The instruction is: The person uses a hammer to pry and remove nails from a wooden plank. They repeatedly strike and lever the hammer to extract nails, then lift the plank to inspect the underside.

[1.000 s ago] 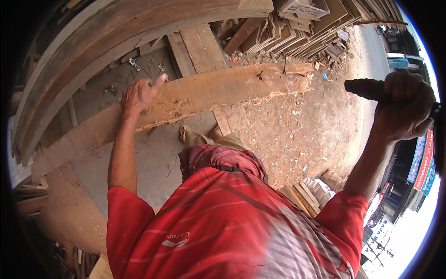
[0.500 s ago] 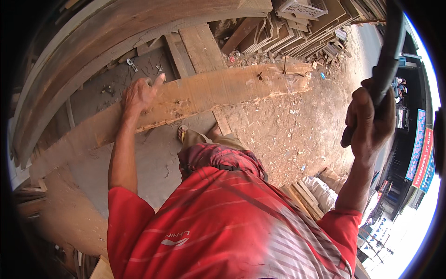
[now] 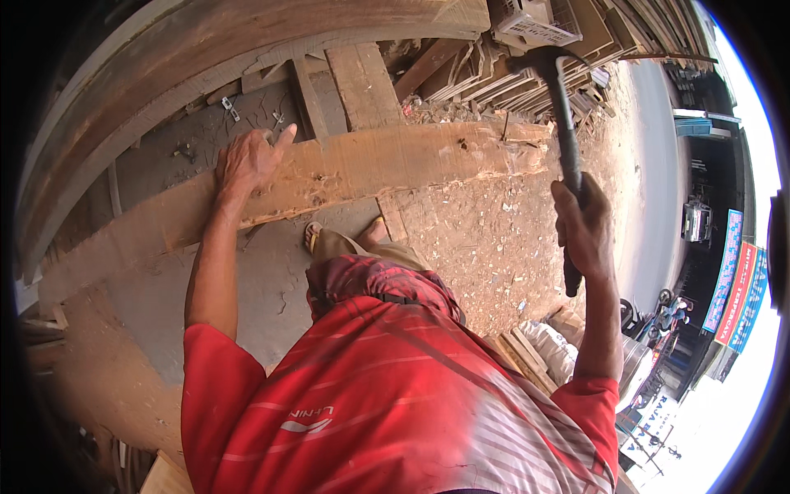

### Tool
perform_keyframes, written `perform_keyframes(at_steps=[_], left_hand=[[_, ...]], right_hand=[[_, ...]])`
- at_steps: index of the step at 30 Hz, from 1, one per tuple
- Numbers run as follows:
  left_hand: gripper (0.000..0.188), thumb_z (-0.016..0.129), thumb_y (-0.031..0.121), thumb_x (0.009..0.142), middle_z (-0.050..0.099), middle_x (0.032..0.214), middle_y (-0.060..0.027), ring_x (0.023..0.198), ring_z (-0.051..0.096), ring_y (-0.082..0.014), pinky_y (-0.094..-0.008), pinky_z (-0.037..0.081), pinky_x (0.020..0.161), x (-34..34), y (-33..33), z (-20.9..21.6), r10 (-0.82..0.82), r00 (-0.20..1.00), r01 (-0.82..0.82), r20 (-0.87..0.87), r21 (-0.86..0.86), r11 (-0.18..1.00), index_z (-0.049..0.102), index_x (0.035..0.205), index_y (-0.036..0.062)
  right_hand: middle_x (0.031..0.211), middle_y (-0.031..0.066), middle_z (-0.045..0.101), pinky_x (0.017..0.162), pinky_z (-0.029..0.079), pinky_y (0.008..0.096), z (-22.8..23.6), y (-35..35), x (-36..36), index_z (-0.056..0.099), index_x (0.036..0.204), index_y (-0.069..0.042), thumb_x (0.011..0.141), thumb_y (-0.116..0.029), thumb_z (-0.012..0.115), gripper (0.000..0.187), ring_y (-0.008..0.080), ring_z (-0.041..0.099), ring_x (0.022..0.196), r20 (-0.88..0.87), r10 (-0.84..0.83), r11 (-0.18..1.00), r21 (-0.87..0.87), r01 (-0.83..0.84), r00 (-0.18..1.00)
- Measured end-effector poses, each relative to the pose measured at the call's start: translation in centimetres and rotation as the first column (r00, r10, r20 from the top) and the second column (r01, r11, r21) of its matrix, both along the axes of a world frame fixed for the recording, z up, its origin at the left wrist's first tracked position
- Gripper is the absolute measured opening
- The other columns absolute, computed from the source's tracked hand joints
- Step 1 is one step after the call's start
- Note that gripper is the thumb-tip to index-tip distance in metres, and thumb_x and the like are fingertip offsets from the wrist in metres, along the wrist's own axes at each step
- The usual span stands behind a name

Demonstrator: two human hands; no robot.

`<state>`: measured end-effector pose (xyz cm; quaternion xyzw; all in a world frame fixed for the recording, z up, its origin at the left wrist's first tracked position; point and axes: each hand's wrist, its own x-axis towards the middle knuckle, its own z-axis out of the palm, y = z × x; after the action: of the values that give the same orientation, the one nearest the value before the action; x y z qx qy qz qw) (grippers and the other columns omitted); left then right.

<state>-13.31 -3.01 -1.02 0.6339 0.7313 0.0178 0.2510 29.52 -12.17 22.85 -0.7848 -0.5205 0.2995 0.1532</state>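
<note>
A long, rough wooden plank (image 3: 395, 160) lies crosswise in front of me, its right end split and ragged. My left hand (image 3: 249, 162) is on the plank's left part, fingers bent over the far edge and thumb stretched out. In my right hand (image 3: 586, 226) is a claw hammer (image 3: 564, 132), gripped by its dark handle. The hammer's head points away from me, raised in the air to the right of the plank's end. A thin nail (image 3: 505, 126) sticks up near that ragged end.
Large curved timbers (image 3: 247, 58) stand at the far left. Beneath the plank runs a crosswise board (image 3: 362, 86). Stacked boards (image 3: 527, 90) and a white plastic crate (image 3: 539, 23) are at the back. Wood chips litter the ground (image 3: 485, 230); a road (image 3: 658, 165) passes on the right.
My right hand has come left and lower with the hammer, whose head now shows fully. My left hand stays at the same spot on the plank.
</note>
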Motion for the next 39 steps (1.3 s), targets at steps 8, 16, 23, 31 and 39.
perform_keyframes(at_steps=[8, 16, 23, 31, 39], left_hand=[[0.081, 0.042, 0.075, 0.096, 0.071, 0.118, -0.0275, 0.113, 0.066, -0.0443, -0.0522, 0.050, 0.098, 0.2, 0.3, 1.0, -0.019, 0.999, 0.021, -0.037, 0.048, 0.999, 0.074, 0.117, 0.0033], [0.063, 0.063, 0.061, 0.094, 0.072, 0.109, -0.0224, 0.112, 0.067, -0.0402, -0.0496, 0.049, 0.100, 0.0, 0.0, 1.8, -0.032, 0.986, 0.019, 0.163, 0.079, 0.997, 0.069, 0.120, 0.0033], [0.099, 0.088, 0.022, 0.077, 0.029, 0.165, -0.0188, 0.148, 0.034, -0.0426, -0.0623, 0.032, 0.121, 2.7, -8.2, 0.3, -0.556, 0.805, 0.588, -0.208, 0.412, 0.696, 0.035, 0.161, 0.0170], [0.112, 0.091, 0.014, 0.066, 0.036, 0.161, -0.0246, 0.147, 0.038, -0.0452, -0.0560, 0.034, 0.122, 2.8, -5.2, 3.1, -0.632, 0.755, 0.654, -0.175, 0.281, 0.703, 0.033, 0.161, 0.0140], [0.112, 0.083, 0.024, 0.057, 0.054, 0.152, -0.0211, 0.138, 0.055, -0.0353, -0.0436, 0.044, 0.118, 2.5, 3.6, 8.8, -0.579, 0.789, 0.612, 0.202, -0.188, 0.768, 0.040, 0.160, 0.0158]], right_hand=[[0.064, 0.0055, 0.048, 0.048, 0.041, 0.0319, 9.3, 4.6, 1.4, 0.048, 0.077, -0.006, 0.105, -0.022, 0.051, 0.031, 0.0198, 0.046, 0.050, -0.078, 0.325, 0.221, 0.975, 0.004, 0.943], [0.086, 0.0301, 0.066, 0.074, 0.050, 0.0574, -11.2, -6.7, 1.7, 0.053, 0.109, 0.001, 0.103, -0.032, 0.060, 0.034, 0.0511, 0.067, 0.088, 0.253, 0.151, 0.956, -0.283, -0.076, 0.956], [0.071, 0.0160, 0.060, 0.056, 0.050, 0.0432, -13.3, -7.9, 0.6, 0.054, 0.104, 0.001, 0.101, -0.036, 0.064, 0.039, 0.0284, 0.062, 0.058, -0.003, -0.107, 0.947, -0.304, 0.101, 0.994], [0.067, 0.0018, 0.054, 0.049, 0.046, 0.0318, -13.5, -8.7, -1.6, 0.054, 0.101, -0.002, 0.101, -0.035, 0.065, 0.035, 0.0116, 0.056, 0.055, -0.439, -0.309, 0.951, -0.116, 0.288, 0.843], [0.067, -0.0010, 0.053, 0.049, 0.043, 0.0291, -11.1, -8.3, -1.5, 0.057, 0.111, -0.001, 0.101, -0.033, 0.066, 0.036, 0.0088, 0.053, 0.054, -0.525, -0.342, 0.884, 0.103, 0.456, 0.780]])
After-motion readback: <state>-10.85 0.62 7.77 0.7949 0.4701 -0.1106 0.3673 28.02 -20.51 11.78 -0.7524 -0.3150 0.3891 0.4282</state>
